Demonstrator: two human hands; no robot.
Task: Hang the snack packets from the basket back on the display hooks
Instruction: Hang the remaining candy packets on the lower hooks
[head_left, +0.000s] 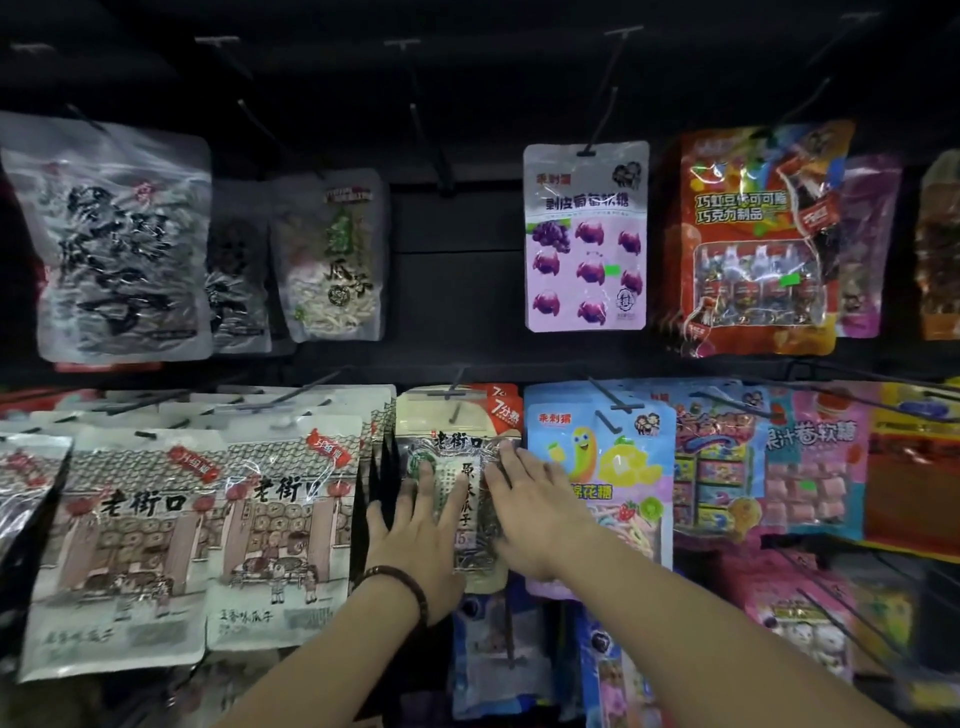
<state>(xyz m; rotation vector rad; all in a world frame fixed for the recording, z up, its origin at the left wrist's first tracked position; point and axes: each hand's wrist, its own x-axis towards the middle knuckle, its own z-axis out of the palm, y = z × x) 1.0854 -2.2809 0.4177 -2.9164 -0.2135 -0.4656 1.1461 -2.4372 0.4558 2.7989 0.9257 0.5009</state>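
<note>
Both hands (415, 530) (530, 514) flat, covering seed pkt (457, 447) lower half, hook (456, 387) dim

I observe a dark, near-black display wall (457, 291) with a horizontal rail (467, 366) between its upper and lower rows, several bare black pegs (426, 140) projecting near the top, and dim lighting across the upper section.

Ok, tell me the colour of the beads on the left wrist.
Dark reddish-brown beads on the bracelet, seen in the head view, the only one.
</note>
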